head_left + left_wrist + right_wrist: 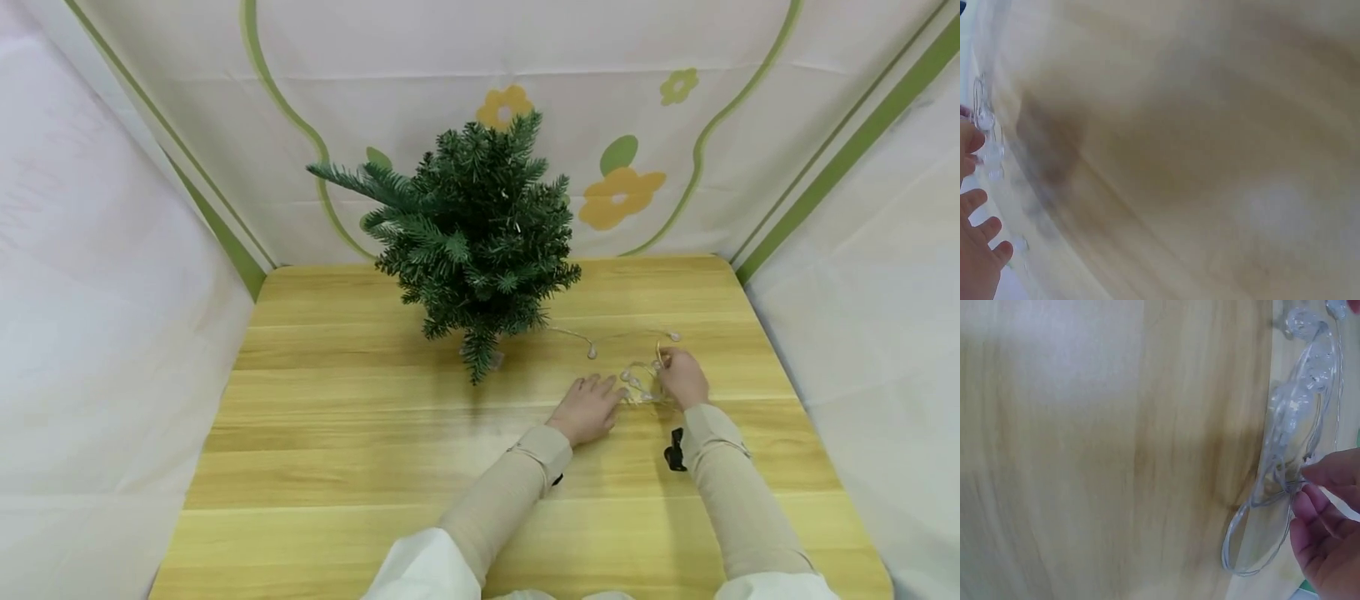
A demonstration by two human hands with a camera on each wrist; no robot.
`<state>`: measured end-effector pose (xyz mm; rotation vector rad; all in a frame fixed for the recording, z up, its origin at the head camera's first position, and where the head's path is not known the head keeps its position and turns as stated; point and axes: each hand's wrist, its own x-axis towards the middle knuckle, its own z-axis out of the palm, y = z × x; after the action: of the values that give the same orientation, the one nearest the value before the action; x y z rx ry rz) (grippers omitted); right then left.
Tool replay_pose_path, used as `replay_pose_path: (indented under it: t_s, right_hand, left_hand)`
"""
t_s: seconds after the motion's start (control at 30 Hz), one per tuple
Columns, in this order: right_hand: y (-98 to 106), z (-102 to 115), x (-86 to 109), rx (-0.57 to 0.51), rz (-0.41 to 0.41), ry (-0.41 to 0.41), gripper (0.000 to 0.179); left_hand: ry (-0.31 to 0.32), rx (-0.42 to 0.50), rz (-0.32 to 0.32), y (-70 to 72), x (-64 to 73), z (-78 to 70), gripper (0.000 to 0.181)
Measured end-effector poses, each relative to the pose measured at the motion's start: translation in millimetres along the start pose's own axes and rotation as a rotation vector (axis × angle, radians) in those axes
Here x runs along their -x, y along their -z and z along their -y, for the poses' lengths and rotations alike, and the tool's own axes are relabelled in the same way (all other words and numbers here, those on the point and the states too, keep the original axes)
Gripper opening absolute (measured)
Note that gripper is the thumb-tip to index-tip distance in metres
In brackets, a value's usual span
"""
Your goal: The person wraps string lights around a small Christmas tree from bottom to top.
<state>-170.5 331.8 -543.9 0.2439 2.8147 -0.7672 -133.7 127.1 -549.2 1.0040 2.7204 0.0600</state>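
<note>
A tangle of string lights (636,385), thin clear wire with round transparent bulbs, lies on the right part of the table. My right hand (686,379) pinches its wire between thumb and fingers; in the right wrist view a loop of the wire (1230,550) hangs beside the fingertips. Palm down, my left hand (588,410) has its fingers spread, with the fingertips at the tangle's left edge. In the left wrist view part of the left hand (979,256) shows at the frame's edge. One strand with a bulb (592,352) runs toward the tree.
A small green artificial Christmas tree (487,225) stands at the back middle of the wooden table (315,467), its base mostly hidden by branches. Another bulb (674,337) lies farther back on the right. Fabric walls (420,42) with printed flowers enclose the back and sides.
</note>
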Motion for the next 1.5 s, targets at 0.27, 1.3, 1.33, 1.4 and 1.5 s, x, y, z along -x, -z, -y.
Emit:
replay_pose_path:
  t_s: [0.27,1.3,1.33,1.4,1.5]
  right_hand:
    - [-2,-5,5.0,-0.092,-0.020,-0.001,0.043]
    - [51,27,37.1,-0.544,0.422,0.302,0.038]
    - [52,30,39.0,-0.558,0.442,0.326,0.034]
    - [54,36,42.6,-0.580,0.472,0.369,0.026]
    - [56,45,46.3,-0.593,0.501,0.424,0.017]
  left_hand:
    - [-0.040,-0.030,0.089,-2.1,5.6,-6.1,0.051]
    - [0.034,0.139,-0.215,54.2,20.0,41.3,0.054]
    - [0.034,0.143,-0.231,56.3,20.6,41.6,0.055]
    - [0.032,0.143,-0.254,60.8,22.1,41.3,0.055]
    - [0.013,0.175,-0.294,68.8,24.7,39.6,0.053]
